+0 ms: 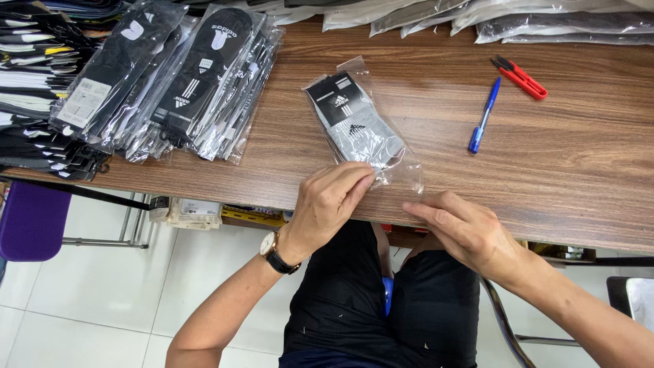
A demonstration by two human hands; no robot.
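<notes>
Head view: your left hand (332,197) sits at the near edge of the wooden table (586,170), fingers curled and pinched on the near end of a clear plastic bag (361,129) that holds a folded grey and black sock (349,123). There's a wristwatch (274,252) with a dark strap on that wrist. Your right hand (463,228) lies flatter just beside it, fingers stretched along the table edge with the tips pressing the bag's near right corner, thumb tucked under so you can't tell if it grips. The bag lies flat on the table, angled so its far end points up and left, near end right at the edge between your two hands.

Well to the left, a fanned stack of bagged black socks (184,82) leans on the table, and further left a pile of dark folded items (34,88) overhangs the edge. To the right of the bag, apart from it, a blue pen (484,116) lies on the wood, and beyond that red thread snips (521,77). More clear bags (545,24) run along the far edge. Below the table: your dark shorts (381,307), white tiled floor (102,293), a purple stool (30,221) at left
</notes>
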